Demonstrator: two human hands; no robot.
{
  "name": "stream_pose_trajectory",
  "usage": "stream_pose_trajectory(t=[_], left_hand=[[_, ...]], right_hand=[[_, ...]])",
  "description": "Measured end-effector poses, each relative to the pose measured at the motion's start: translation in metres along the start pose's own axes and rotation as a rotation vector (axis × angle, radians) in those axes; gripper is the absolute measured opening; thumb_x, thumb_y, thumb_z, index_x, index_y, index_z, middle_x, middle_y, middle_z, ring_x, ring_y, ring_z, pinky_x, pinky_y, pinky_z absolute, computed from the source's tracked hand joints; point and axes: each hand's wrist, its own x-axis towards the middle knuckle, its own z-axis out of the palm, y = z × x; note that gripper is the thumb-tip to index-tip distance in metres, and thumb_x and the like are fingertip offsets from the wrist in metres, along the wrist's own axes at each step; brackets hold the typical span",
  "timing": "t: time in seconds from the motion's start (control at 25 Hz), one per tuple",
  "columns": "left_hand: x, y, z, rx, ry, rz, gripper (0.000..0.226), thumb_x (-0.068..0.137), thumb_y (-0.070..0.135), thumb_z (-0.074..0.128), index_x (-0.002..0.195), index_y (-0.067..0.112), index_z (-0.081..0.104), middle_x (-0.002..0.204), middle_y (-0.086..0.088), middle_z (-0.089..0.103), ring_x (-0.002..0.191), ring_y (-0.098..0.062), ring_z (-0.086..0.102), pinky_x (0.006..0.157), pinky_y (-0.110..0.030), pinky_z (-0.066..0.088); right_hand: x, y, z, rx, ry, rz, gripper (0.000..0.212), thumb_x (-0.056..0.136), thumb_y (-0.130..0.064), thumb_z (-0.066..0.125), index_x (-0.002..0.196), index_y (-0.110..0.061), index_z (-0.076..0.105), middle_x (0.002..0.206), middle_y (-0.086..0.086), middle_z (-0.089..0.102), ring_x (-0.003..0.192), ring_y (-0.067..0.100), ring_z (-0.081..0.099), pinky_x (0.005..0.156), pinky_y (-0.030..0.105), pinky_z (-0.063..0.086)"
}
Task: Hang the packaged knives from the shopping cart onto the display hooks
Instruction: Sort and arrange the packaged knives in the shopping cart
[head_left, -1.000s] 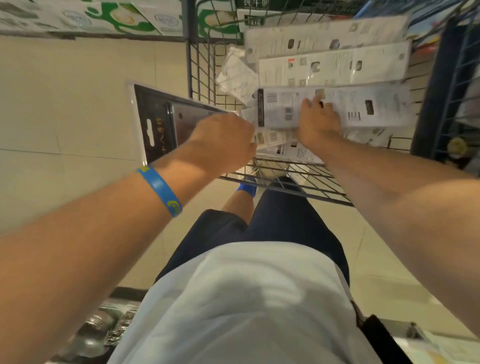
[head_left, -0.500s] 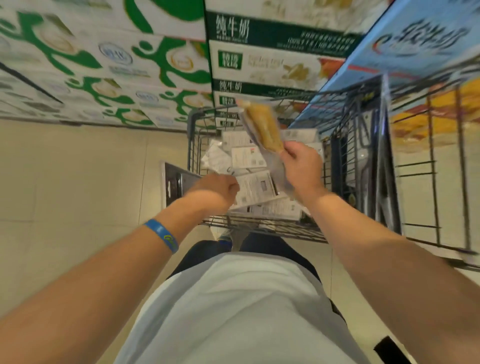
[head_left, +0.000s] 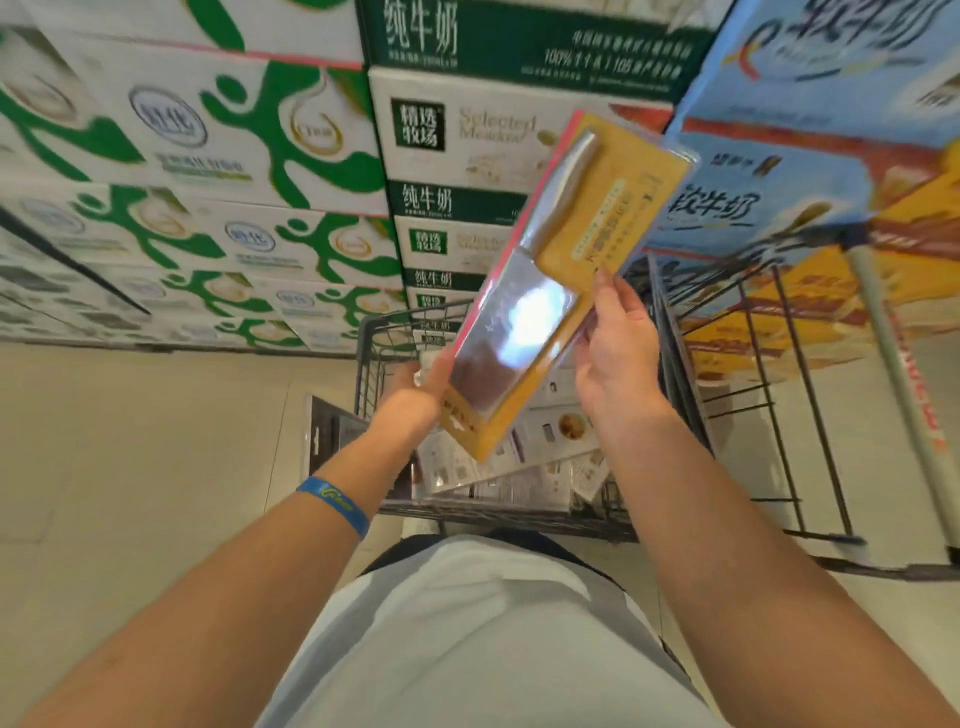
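A packaged cleaver on a yellow card is raised, tilted, above the shopping cart. My right hand grips its right edge near the blade. My left hand touches its lower left edge with the thumb. A black packaged knife sticks out under my left wrist, still in that hand. More packaged knives lie in the cart, mostly white backs up.
Stacked milk cartons fill the wall behind the cart, green and white at left, blue at right. A dark wire rack stands right of the cart. Beige tiled floor lies to the left.
My right hand has lifted the yellow packaged cleaver out of the cart and turned its front toward me. My head has tilted up, and my left hand has come to the package's edge.
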Motion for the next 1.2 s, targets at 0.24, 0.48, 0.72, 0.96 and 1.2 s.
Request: stream_pose_trajectory(t=[0.24, 0.48, 0.72, 0.96, 1.2], left_hand=[[-0.041, -0.005, 0.032, -0.286, -0.024, -0.162, 0.081, 0.090, 0.081, 0.028, 0.135, 0.018, 0.053, 0.117, -0.008, 0.066, 0.097, -0.024, 0.066, 0.074, -0.039, 0.055], [-0.084, 0.029, 0.060, -0.454, -0.490, -0.016, 0.081, 0.083, 0.085, 0.035, 0.131, 0.025, 0.062, 0.122, 0.003, 0.073, 0.113, -0.022, 0.068, 0.088, -0.037, 0.051], [-0.089, 0.129, 0.095, -0.614, 0.039, 0.244, 0.040, 0.079, 0.060, 0.073, 0.098, 0.026, 0.066, 0.086, 0.011, 0.076, 0.080, -0.004, 0.074, 0.067, -0.017, 0.058], [-0.078, 0.160, 0.082, -0.507, -0.049, 0.508, 0.033, 0.089, 0.051, 0.071, 0.079, 0.020, 0.073, 0.068, 0.008, 0.072, 0.062, -0.008, 0.068, 0.059, -0.026, 0.054], [-0.100, 0.177, 0.114, -0.501, -0.334, 0.447, 0.062, 0.080, 0.061, 0.071, 0.119, 0.014, 0.068, 0.115, -0.008, 0.076, 0.107, -0.027, 0.073, 0.090, -0.044, 0.060]], right_hand=[[0.002, -0.034, -0.021, 0.207, 0.054, 0.109, 0.008, 0.104, -0.025, 0.059, 0.110, -0.025, 0.064, 0.103, -0.001, 0.078, 0.091, 0.009, 0.075, 0.085, 0.030, 0.058], [0.004, -0.070, -0.044, 0.405, 0.058, 0.195, 0.029, 0.105, -0.025, 0.055, 0.132, -0.014, 0.058, 0.112, 0.009, 0.073, 0.101, 0.019, 0.071, 0.080, 0.032, 0.060], [-0.019, -0.056, -0.060, -0.094, -0.125, 0.449, 0.022, 0.106, -0.022, 0.052, 0.117, -0.009, 0.065, 0.095, 0.005, 0.080, 0.076, 0.013, 0.074, 0.064, 0.023, 0.058], [-0.020, -0.084, -0.088, -0.846, -0.073, -0.240, 0.018, 0.097, -0.046, 0.062, 0.095, -0.028, 0.065, 0.089, -0.009, 0.070, 0.073, -0.001, 0.065, 0.062, 0.021, 0.051], [-0.006, -0.150, -0.124, -0.911, -0.258, -0.323, 0.050, 0.072, -0.076, 0.069, 0.105, -0.038, 0.066, 0.100, -0.020, 0.074, 0.090, 0.000, 0.070, 0.082, 0.040, 0.062]])
